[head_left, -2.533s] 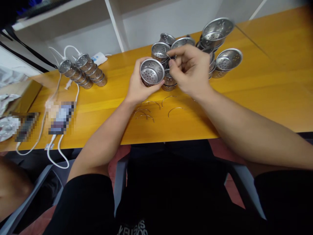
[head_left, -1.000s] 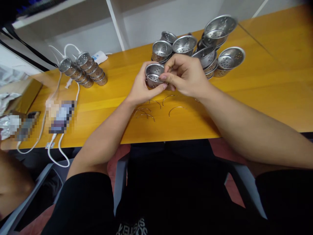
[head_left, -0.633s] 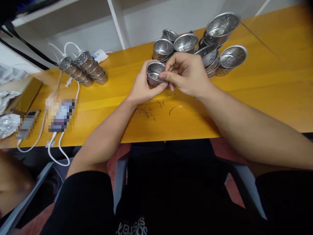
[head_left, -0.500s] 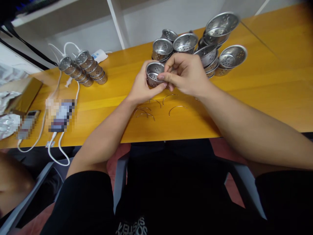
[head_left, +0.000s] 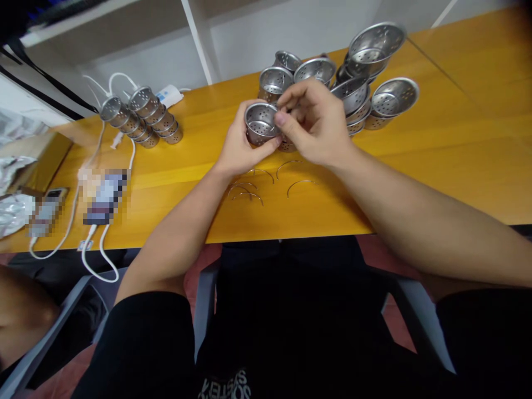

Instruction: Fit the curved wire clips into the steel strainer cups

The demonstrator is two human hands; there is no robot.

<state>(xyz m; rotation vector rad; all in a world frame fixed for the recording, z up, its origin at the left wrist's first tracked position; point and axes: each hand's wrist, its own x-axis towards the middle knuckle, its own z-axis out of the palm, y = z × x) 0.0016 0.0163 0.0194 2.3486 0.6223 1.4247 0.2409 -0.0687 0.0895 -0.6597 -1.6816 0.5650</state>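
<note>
My left hand (head_left: 236,147) is wrapped round a small perforated metal cup (head_left: 258,128), its mouth tilted up toward me. At the cup's right rim my right hand (head_left: 318,124) is closed in a pinch, thumb and forefinger on a thin wire of which only a bit shows inside the cup. How far the wire passes through the holes is hidden by the fingers. Below the hands, several thin curved wires (head_left: 301,182) lie loose on the table. Just behind stand more perforated cups (head_left: 275,83), partly covered by my right hand.
Stacked perforated cups (head_left: 145,108) stand at the left by a white power strip (head_left: 169,95). Larger perforated bowls (head_left: 376,50) are piled at the back right. A phone (head_left: 106,197) with white cables lies on the table (head_left: 436,149). Another person's limb shows at lower left.
My right hand came from above the cup to its right rim and pressed there. Its fingers have since shifted up slightly, uncovering some wire inside the cup. The left hand keeps its hold.
</note>
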